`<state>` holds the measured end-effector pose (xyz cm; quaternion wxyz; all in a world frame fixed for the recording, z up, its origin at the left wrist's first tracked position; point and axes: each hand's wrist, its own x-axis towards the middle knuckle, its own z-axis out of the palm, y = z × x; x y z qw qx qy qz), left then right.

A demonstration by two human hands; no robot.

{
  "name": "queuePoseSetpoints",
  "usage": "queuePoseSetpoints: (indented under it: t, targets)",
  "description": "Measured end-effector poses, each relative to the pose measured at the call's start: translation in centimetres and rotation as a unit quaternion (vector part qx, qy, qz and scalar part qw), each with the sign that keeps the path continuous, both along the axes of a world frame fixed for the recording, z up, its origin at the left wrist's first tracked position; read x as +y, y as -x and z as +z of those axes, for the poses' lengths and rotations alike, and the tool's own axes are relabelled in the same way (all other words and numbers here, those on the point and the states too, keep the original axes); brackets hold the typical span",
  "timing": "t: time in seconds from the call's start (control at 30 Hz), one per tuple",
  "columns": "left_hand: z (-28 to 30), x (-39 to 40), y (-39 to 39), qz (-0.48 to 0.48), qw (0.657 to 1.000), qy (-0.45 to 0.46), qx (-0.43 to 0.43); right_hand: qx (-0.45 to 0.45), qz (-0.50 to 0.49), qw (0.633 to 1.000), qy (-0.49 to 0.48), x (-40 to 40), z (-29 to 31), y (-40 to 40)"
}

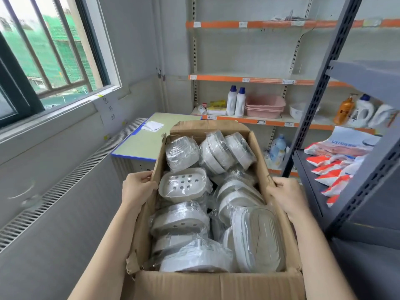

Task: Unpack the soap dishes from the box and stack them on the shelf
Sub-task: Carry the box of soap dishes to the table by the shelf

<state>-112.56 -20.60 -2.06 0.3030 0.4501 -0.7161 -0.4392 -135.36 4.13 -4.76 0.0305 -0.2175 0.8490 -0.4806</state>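
Observation:
An open cardboard box [216, 284] is held up in front of me, torn along its rim. It is full of several white and grey soap dishes [184, 185], each wrapped in clear plastic. My left hand [136, 189] grips the box's left wall, thumb over the rim. On the opposite wall my right hand [287, 195] holds the box the same way. A dark grey metal shelf [311, 191] stands at the right, close to the box.
Red-and-white packets [333, 169] lie on the grey shelf. Behind, an orange-edged wall rack [270, 122] carries detergent bottles [236, 100] and pink basins [265, 106]. A green-topped table [140, 144] stands beyond the box, with a radiator grille and window on the left.

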Motion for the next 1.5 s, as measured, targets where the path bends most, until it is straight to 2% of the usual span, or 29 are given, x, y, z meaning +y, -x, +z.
queuePoseSetpoints:
  t: [0.2, 0.43, 0.73, 1.07, 1.5]
  targets:
    - [-0.4, -5.0, 7.0, -0.014, 1.000, 0.007, -0.007, 0.031, -0.016, 0.999, -0.024, -3.8, 1.0, 6.0]
    - [-2.0, -14.9, 18.2, -0.073, 0.997, 0.005, 0.003, 0.015, -0.071, 0.996, -0.048, -11.1, 1.3, 14.4]
    - [0.9, -24.9, 31.7, -0.141, 0.990, 0.020, 0.012, 0.009, -0.135, 0.991, 0.000, -19.0, 2.8, 24.6]
    - [1.5, -31.2, 44.9, -0.126, 0.992, 0.010, 0.025, 0.032, -0.117, 0.992, -0.029, -26.3, 3.5, 39.1]
    - [5.1, -40.1, 57.7, -0.030, 0.999, 0.017, 0.031, 0.037, -0.022, 0.999, -0.004, -39.6, 6.3, 57.2]
